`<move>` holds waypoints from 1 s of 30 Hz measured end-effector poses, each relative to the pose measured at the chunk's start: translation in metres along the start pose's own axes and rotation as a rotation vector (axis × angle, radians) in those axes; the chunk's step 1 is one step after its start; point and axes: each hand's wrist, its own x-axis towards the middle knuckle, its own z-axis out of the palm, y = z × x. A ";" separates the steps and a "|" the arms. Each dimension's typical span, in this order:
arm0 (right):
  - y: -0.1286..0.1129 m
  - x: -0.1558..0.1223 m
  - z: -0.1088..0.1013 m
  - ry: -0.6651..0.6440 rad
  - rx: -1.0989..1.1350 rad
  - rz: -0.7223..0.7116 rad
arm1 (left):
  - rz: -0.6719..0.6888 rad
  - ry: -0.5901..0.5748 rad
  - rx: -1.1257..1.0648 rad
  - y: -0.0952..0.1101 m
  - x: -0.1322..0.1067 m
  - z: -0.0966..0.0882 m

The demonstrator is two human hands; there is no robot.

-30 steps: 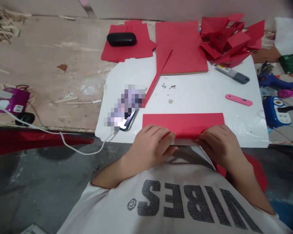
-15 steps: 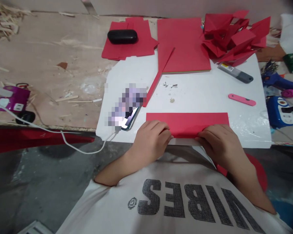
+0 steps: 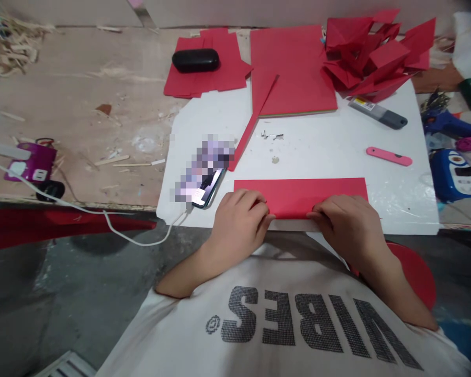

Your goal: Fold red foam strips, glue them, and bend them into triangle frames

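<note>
A long folded red paper rectangle (image 3: 302, 195) lies on the white board (image 3: 322, 152) at its near edge. My left hand (image 3: 239, 222) rests on the paper's near left corner with fingers curled and pressed on its near edge. My right hand (image 3: 347, 225) presses the near edge on the right side, fingers curled the same way. Both hands pinch the paper's front fold.
A phone (image 3: 204, 175) on a white cable (image 3: 113, 228) lies left of the paper. Behind are a red paper strip (image 3: 253, 123), a red sheet stack (image 3: 292, 68), red sheets under a black case (image 3: 195, 59), folded red pieces (image 3: 372, 52), a grey cutter (image 3: 379, 112), a pink cutter (image 3: 388, 156) and a blue glue gun (image 3: 449, 125).
The hands have slid a little toward each other along the paper's near edge. The view shifted slightly.
</note>
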 end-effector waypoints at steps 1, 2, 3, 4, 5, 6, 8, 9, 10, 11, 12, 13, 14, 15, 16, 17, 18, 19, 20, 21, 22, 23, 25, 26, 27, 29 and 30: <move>0.001 -0.001 0.000 -0.003 -0.002 0.006 | -0.012 -0.004 0.005 0.000 0.000 -0.001; 0.003 -0.001 0.000 0.000 -0.002 0.008 | -0.022 -0.005 0.007 0.000 -0.001 -0.001; 0.004 -0.002 0.000 0.008 -0.003 0.007 | -0.030 -0.004 0.009 0.000 -0.001 -0.002; 0.005 -0.003 0.001 0.020 -0.005 0.004 | -0.032 0.001 0.010 0.000 -0.001 -0.003; 0.006 -0.004 0.001 0.029 -0.006 0.000 | -0.033 0.004 0.012 0.000 -0.002 -0.003; 0.007 -0.005 0.002 0.036 -0.007 -0.005 | -0.035 0.003 0.013 0.000 -0.002 -0.004; 0.008 -0.006 0.002 0.037 -0.006 -0.013 | -0.040 -0.008 0.018 0.000 -0.002 -0.006; 0.008 -0.007 0.002 0.036 -0.005 -0.014 | -0.043 -0.017 0.022 0.000 -0.002 -0.007; 0.008 -0.007 0.002 0.038 -0.004 -0.011 | -0.046 -0.026 0.027 0.000 -0.002 -0.008; 0.008 -0.007 0.002 0.043 -0.003 -0.007 | -0.048 -0.032 0.031 0.000 -0.002 -0.009; 0.008 -0.007 0.002 0.051 -0.002 -0.004 | -0.051 -0.038 0.036 0.000 -0.002 -0.010; 0.008 -0.008 0.002 0.055 -0.002 -0.001 | -0.056 -0.044 0.039 0.000 -0.002 -0.011; 0.009 -0.008 0.003 0.058 -0.003 0.002 | -0.064 -0.053 0.041 0.001 -0.002 -0.011; 0.009 -0.009 0.003 0.058 -0.003 0.005 | -0.075 -0.065 0.042 0.001 -0.002 -0.012; 0.009 -0.010 0.003 0.059 -0.003 0.013 | -0.086 -0.077 0.043 0.000 -0.002 -0.012; 0.010 -0.011 0.003 0.063 -0.002 0.022 | -0.097 -0.087 0.042 0.000 -0.002 -0.012; 0.010 -0.012 0.003 0.072 -0.001 0.031 | -0.106 -0.094 0.042 0.000 -0.002 -0.012; 0.011 -0.014 0.002 0.082 -0.002 0.041 | -0.111 -0.096 0.041 0.000 -0.002 -0.012; 0.012 -0.015 0.002 0.095 -0.003 0.046 | -0.115 -0.095 0.042 -0.001 -0.003 -0.012; 0.013 -0.016 0.001 0.105 -0.006 0.050 | -0.117 -0.092 0.043 -0.001 -0.003 -0.013; 0.014 -0.018 0.001 0.112 -0.010 0.052 | -0.117 -0.090 0.045 -0.001 -0.003 -0.013; 0.016 -0.019 0.000 0.120 -0.014 0.051 | -0.117 -0.087 0.047 -0.002 -0.004 -0.013; 0.019 -0.021 -0.002 0.129 -0.022 0.046 | -0.117 -0.086 0.056 -0.002 -0.004 -0.014; 0.021 -0.022 -0.002 0.140 -0.030 0.042 | -0.116 -0.088 0.062 -0.002 -0.004 -0.014; 0.023 -0.023 -0.003 0.151 -0.038 0.038 | -0.113 -0.091 0.066 -0.002 -0.004 -0.014; 0.026 -0.025 -0.005 0.167 -0.044 0.031 | -0.102 -0.084 0.062 -0.002 -0.005 -0.013; 0.027 -0.025 -0.006 0.169 -0.041 0.029 | -0.092 -0.062 0.048 -0.003 -0.007 -0.014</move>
